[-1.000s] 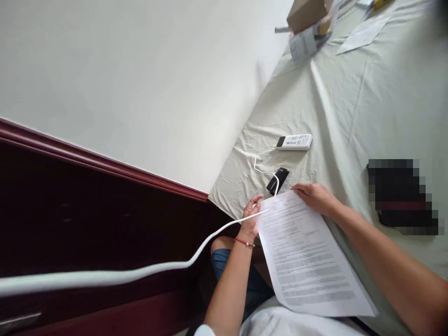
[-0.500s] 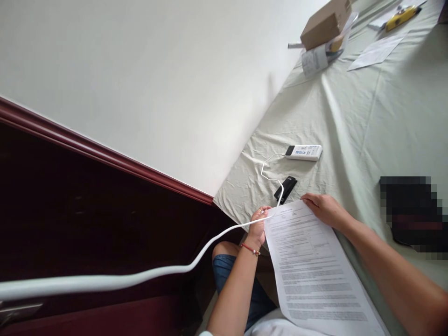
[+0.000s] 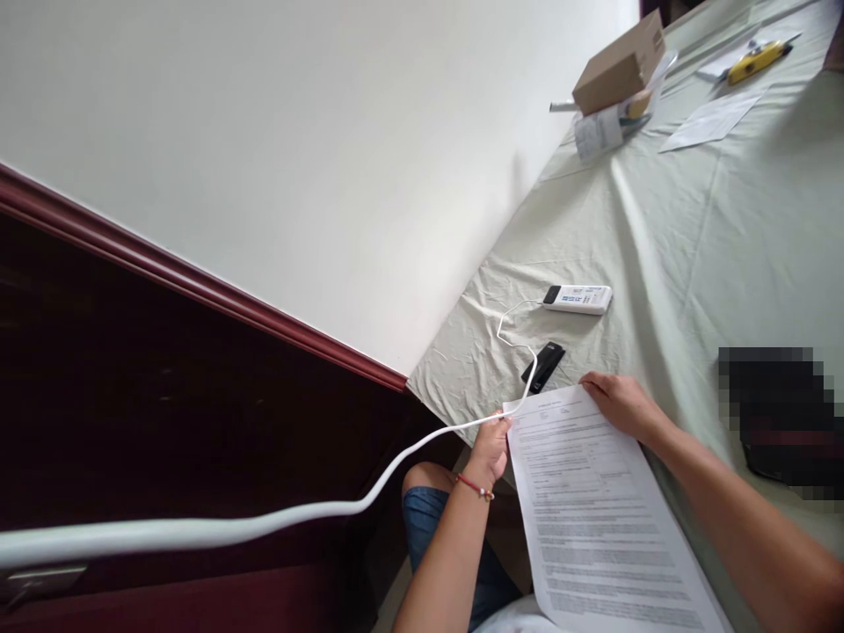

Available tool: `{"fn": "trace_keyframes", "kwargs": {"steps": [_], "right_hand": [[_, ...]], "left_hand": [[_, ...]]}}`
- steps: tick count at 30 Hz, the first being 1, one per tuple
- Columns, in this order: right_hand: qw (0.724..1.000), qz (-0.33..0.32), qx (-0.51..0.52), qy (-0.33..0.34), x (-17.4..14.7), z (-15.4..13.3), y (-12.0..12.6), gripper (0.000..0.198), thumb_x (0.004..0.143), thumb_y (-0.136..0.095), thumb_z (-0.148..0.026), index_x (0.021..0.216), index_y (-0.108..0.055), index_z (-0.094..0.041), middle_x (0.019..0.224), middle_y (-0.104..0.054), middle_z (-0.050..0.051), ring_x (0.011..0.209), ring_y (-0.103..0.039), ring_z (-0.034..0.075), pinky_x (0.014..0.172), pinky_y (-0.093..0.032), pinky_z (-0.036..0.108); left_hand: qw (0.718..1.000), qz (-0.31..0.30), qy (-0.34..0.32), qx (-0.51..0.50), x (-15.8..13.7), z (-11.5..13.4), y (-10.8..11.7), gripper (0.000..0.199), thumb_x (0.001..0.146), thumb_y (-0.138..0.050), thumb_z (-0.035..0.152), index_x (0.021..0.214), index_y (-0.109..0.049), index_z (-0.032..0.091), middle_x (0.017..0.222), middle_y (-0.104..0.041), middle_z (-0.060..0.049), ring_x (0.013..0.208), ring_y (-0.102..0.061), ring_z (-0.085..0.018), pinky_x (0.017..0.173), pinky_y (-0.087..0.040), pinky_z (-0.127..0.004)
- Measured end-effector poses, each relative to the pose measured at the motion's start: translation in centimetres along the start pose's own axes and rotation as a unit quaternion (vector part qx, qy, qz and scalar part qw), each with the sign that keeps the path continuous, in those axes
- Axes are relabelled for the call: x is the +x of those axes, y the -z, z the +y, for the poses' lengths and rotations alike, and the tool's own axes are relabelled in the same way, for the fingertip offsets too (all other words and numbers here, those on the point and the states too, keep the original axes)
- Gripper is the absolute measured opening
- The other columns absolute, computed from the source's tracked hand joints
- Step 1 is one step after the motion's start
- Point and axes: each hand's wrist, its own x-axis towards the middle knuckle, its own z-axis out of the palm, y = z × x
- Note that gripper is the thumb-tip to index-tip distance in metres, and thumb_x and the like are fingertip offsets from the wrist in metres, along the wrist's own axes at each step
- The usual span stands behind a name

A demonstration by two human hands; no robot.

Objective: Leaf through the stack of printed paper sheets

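Observation:
My left hand (image 3: 490, 447), with a red bracelet at the wrist, is closed on the top left corner of printed paper sheets (image 3: 586, 501). My right hand (image 3: 620, 404) pinches the top right corner. The paper hangs tilted over my lap and the table's edge, its text facing me; a second edge along the right side suggests more than one sheet. Just beyond the top of the paper lies a black stapler (image 3: 544, 367). A white cable (image 3: 369, 497) crosses in front of my left hand and the paper's corner.
The cable runs to a white power bank (image 3: 578, 299) on the cloth-covered table (image 3: 665, 264). Further back are a cardboard box (image 3: 620, 66), a loose paper (image 3: 712, 121) and a yellow tool (image 3: 758, 63). A blurred-out dark object (image 3: 782, 422) lies right. A wall (image 3: 296, 176) borders the left.
The view has tilted slightly, so the table items sit a little lower. My left hand's fingers have shifted slightly on the corner. Both hands still hold the paper.

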Motion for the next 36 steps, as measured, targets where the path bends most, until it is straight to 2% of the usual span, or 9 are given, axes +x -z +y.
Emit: {"fn": "trace_keyframes", "kwargs": {"steps": [3, 8, 11, 15, 19, 23, 28, 33, 36], "right_hand": [[1.0, 0.001, 0.015, -0.004, 0.3, 0.5, -0.2, 0.034, 0.105, -0.044, -0.03, 0.098, -0.077, -0.023, 0.098, -0.082, 0.009, 0.091, -0.074, 0.025, 0.078, -0.05, 0.032], [1.0, 0.005, -0.02, -0.005, 0.7, 0.4, 0.2, 0.033, 0.102, -0.048, -0.025, 0.096, -0.08, -0.02, 0.097, -0.083, 0.011, 0.091, -0.074, 0.025, 0.081, -0.052, 0.032], [0.999, 0.02, -0.043, -0.011, 0.7, 0.0, 0.7, 0.03, 0.098, -0.052, -0.021, 0.091, -0.081, -0.02, 0.096, -0.083, 0.011, 0.091, -0.075, 0.025, 0.08, -0.053, 0.031], [0.999, 0.012, -0.017, -0.032, 0.6, -0.4, 1.2, 0.03, 0.098, -0.052, -0.018, 0.092, -0.082, -0.017, 0.093, -0.083, 0.012, 0.088, -0.076, 0.025, 0.077, -0.054, 0.03], [0.998, 0.015, 0.025, -0.058, 0.2, -0.8, 1.7, 0.026, 0.095, -0.056, -0.017, 0.088, -0.081, -0.018, 0.084, -0.081, 0.009, 0.081, -0.075, 0.022, 0.072, -0.055, 0.027], [0.995, 0.016, 0.062, -0.081, -0.2, -1.2, 2.4, 0.025, 0.096, -0.058, -0.019, 0.09, -0.082, -0.016, 0.082, -0.079, 0.008, 0.077, -0.072, 0.021, 0.071, -0.054, 0.028], [0.993, 0.05, 0.027, -0.1, -0.2, -0.9, 2.8, 0.025, 0.094, -0.059, -0.017, 0.093, -0.084, -0.017, 0.086, -0.079, 0.008, 0.08, -0.072, 0.022, 0.073, -0.054, 0.028], [0.994, 0.065, 0.015, -0.087, 0.2, -0.4, 2.5, 0.022, 0.09, -0.06, -0.016, 0.088, -0.082, -0.017, 0.079, -0.078, 0.007, 0.073, -0.071, 0.02, 0.063, -0.05, 0.026], [0.993, 0.053, 0.015, -0.101, 0.2, -0.5, 2.5, 0.022, 0.089, -0.061, -0.017, 0.088, -0.082, -0.017, 0.074, -0.076, 0.007, 0.066, -0.068, 0.019, 0.058, -0.048, 0.026]], "left_hand": [[1.0, -0.002, 0.006, 0.011, -0.4, -0.2, -0.3, 0.054, 0.051, -0.104, 0.047, 0.08, -0.072, 0.014, 0.086, -0.081, -0.014, 0.103, -0.08, -0.036, 0.097, -0.061, -0.046], [0.996, 0.071, 0.033, 0.03, -0.2, 0.0, -1.4, 0.04, 0.055, -0.099, 0.033, 0.068, -0.065, 0.016, 0.068, -0.073, -0.011, 0.097, -0.08, -0.037, 0.092, -0.062, -0.048], [0.994, 0.097, 0.048, 0.034, 0.0, -0.1, -1.7, 0.036, 0.06, -0.096, 0.029, 0.067, -0.063, 0.017, 0.062, -0.069, -0.005, 0.088, -0.079, -0.031, 0.087, -0.063, -0.044], [0.99, 0.118, 0.072, 0.038, 0.0, -0.8, -1.4, 0.036, 0.061, -0.098, 0.029, 0.071, -0.065, 0.017, 0.058, -0.065, -0.001, 0.076, -0.076, -0.024, 0.078, -0.062, -0.037], [0.989, 0.12, 0.068, 0.043, -0.4, -1.1, -1.4, 0.035, 0.063, -0.097, 0.034, 0.077, -0.07, 0.016, 0.062, -0.069, -0.001, 0.072, -0.074, -0.021, 0.073, -0.06, -0.033], [0.991, 0.112, 0.054, 0.049, -0.8, -1.1, -1.7, 0.033, 0.065, -0.096, 0.031, 0.073, -0.068, 0.016, 0.063, -0.07, -0.001, 0.075, -0.075, -0.022, 0.075, -0.06, -0.032], [0.993, 0.091, 0.05, 0.055, -1.1, -1.0, -2.2, 0.028, 0.069, -0.093, 0.028, 0.073, -0.068, 0.016, 0.067, -0.073, -0.005, 0.085, -0.079, -0.026, 0.082, -0.062, -0.037], [0.992, 0.092, 0.05, 0.065, -0.6, -0.9, -2.3, 0.033, 0.067, -0.095, 0.029, 0.074, -0.066, 0.018, 0.064, -0.07, -0.002, 0.08, -0.077, -0.024, 0.08, -0.061, -0.036], [0.991, 0.093, 0.051, 0.078, -0.2, -1.0, -2.4, 0.029, 0.068, -0.093, 0.026, 0.072, -0.066, 0.017, 0.062, -0.068, -0.001, 0.074, -0.074, -0.021, 0.074, -0.059, -0.032]]}}
